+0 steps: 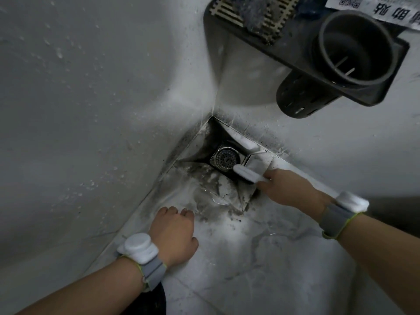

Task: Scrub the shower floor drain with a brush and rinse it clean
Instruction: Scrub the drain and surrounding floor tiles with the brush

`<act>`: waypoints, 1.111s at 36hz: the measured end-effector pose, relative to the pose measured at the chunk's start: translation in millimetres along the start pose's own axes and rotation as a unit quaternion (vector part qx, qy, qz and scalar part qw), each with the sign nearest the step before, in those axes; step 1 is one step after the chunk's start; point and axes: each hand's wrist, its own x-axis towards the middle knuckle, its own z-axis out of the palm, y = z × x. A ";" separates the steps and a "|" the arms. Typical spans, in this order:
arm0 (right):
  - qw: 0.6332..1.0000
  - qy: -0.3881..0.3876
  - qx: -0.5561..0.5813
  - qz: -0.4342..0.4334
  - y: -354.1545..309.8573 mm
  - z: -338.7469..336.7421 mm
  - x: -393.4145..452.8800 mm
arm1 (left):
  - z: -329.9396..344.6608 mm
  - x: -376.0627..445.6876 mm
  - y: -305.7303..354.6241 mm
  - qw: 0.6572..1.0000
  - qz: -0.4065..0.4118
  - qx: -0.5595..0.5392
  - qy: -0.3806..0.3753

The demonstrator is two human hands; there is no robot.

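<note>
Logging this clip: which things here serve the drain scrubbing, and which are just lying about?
In use: brush, held by right hand; drain; left hand on the floor.
Idle: wall rack, cup, grate.

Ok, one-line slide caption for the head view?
Right hand holds a white brush at the corner floor drain; left hand rests on grimy tile.

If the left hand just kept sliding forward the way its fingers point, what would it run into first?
Probably the dark grime patch on the wet floor tile ahead of the left hand; beyond that lies the sunken recess with the metal drain strainer. Depth is hard to judge here.
</note>
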 end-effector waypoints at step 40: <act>0.994 0.100 0.012 0.041 23.5 12.2 20.0 | -4.0 -1.8 3.7 1.000 -0.009 0.007 -0.017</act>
